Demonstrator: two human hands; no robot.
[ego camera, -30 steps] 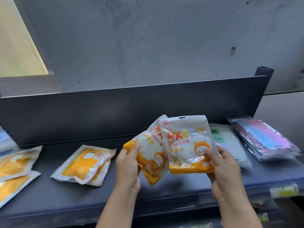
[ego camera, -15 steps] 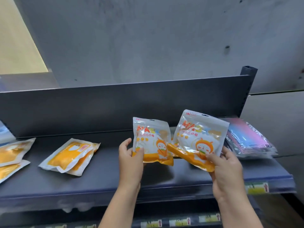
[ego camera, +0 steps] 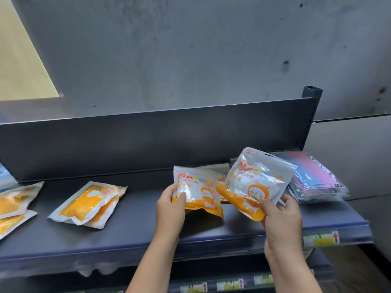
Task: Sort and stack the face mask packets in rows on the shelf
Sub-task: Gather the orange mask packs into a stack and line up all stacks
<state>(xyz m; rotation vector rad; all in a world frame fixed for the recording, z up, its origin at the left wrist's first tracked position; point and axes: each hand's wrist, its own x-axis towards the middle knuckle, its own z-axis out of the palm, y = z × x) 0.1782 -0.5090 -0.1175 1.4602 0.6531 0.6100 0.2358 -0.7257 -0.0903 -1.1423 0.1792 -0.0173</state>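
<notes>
Above the dark grey metal shelf [ego camera: 131, 227], two hands, each closed on one glossy white-and-orange mask packet with a cartoon face. Left hand [ego camera: 170, 210]: grip pinched shut, thumb on the front of the left packet [ego camera: 198, 190], held upright. Right hand [ego camera: 282, 216]: grip clamped on the lower corner of the right packet [ego camera: 257, 183], tilted, its orange bottom edge touching the left one. On the shelf to the left, a small overlapping pile of orange-and-white packets lying face down [ego camera: 88, 205]; more at the far left edge [ego camera: 15, 200]. At the right end, a stack of pink-and-blue packets in clear plastic [ego camera: 317, 178].
</notes>
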